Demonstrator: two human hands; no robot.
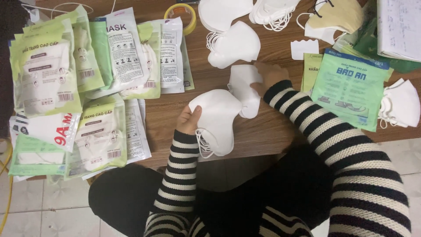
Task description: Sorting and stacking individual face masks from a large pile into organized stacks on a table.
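My left hand [189, 119] grips a stack of white folded face masks [217, 120] at the near edge of the wooden table [175, 118], their ear loops hanging below. My right hand [268, 77] rests on another white mask [242, 85] lying flat just beyond it, fingers pressing its right edge. Both arms wear black-and-white striped sleeves. More white masks [234, 46] are piled further back at the centre.
Several sealed green-and-white mask packets [66, 87] cover the table's left side. An empty green pouch [351, 85] lies on the right beside a white mask pile [401, 105]. A tape roll [183, 15], beige masks [335, 17] and a white box [401, 28] sit at the back.
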